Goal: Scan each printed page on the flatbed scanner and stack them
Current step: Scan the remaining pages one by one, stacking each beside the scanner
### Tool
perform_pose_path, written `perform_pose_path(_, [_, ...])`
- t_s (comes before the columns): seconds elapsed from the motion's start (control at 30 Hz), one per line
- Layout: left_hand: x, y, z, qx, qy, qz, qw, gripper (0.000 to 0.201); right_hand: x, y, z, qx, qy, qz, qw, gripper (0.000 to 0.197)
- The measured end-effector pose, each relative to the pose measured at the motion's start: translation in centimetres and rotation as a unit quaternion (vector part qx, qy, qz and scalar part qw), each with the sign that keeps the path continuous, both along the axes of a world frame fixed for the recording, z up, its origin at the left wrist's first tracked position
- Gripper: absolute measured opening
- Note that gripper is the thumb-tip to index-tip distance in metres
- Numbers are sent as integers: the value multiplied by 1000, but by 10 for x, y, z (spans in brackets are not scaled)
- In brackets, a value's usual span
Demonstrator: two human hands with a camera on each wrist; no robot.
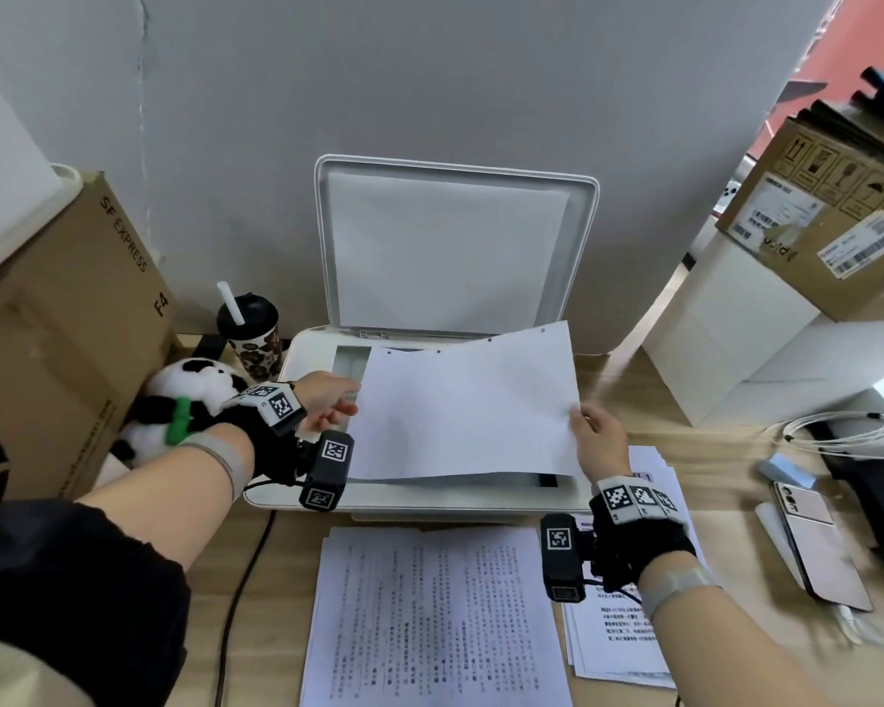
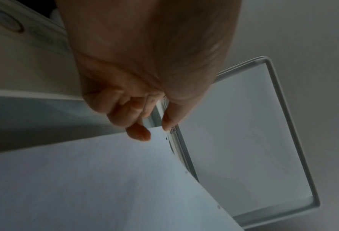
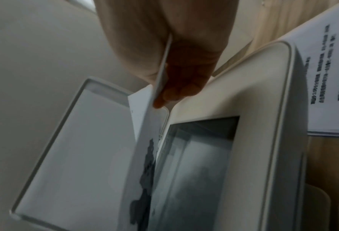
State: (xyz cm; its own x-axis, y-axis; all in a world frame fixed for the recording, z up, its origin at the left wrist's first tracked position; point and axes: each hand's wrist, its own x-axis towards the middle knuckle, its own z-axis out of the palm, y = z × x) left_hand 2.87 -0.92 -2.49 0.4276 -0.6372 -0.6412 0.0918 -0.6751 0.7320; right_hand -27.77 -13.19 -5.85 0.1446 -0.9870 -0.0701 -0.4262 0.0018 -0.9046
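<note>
The head view looks steeply down from above the wooden desk [image 1: 685, 441] toward the grey wall at 12 o'clock. The left wrist view sits close under the palm, facing the raised white plastic scanner lid [image 2: 243, 140]. The right wrist view, equally close, shares that lid [image 3: 75, 156] and shows the dark scanner glass [image 3: 194, 171].

A desk corner against a pale grey wall

A plain grey-white wall [image 1: 430, 84] fills the upper middle of the frame, with a faint vertical crack at upper left and a strip of red wall [image 1: 858, 38] at the far upper right. A light wood-grain desk [image 1: 736, 502] spans the lower half, lit evenly and softly. Brown cardboard boxes [image 1: 62, 308] stand at the left edge, another cardboard box [image 1: 828, 216] sits on white blocks [image 1: 725, 318] at right.
</note>
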Motion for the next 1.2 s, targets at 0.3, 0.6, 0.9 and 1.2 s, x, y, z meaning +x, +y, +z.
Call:
perform_pose_path(0.3, [-12,7,-3,-10,57,5,998,15,-26,4,11,32,-130,6,991,25])
perform_pose_path(0.6, [-13,16,39,-181,96,42,978,30,-37,8,29,-46,-172,-18,984,18])
perform_pose_path(0.9, [-7,39,28,-140,80,-25,987,29,-35,19,30,50,-212,-8,976,36])
perform_pose_path(1.2, [-15,53,-18,-74,-50,-21,996,47,-35,40,15,137,14,84,987,41])
